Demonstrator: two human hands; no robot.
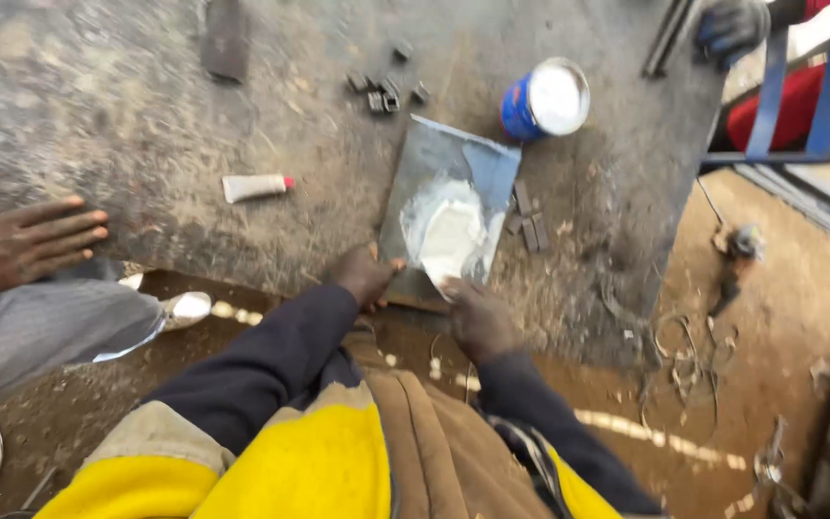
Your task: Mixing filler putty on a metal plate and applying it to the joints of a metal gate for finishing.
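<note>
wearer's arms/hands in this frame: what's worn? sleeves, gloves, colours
Both hands are bare, no gloves: left hand, right hand. Each arm has a long dark navy sleeve reaching the wrist. Nearer the body, yellow panels with a grey-beige band show on the left sleeve, and a smaller yellow patch on the right. No watch, rings or markings are visible.

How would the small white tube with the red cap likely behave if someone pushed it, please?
The white tube lies on its side on the gritty workbench, so it would probably roll or skid. It looks small, likely light. Its body seems squeezable, so it may dent.
</note>
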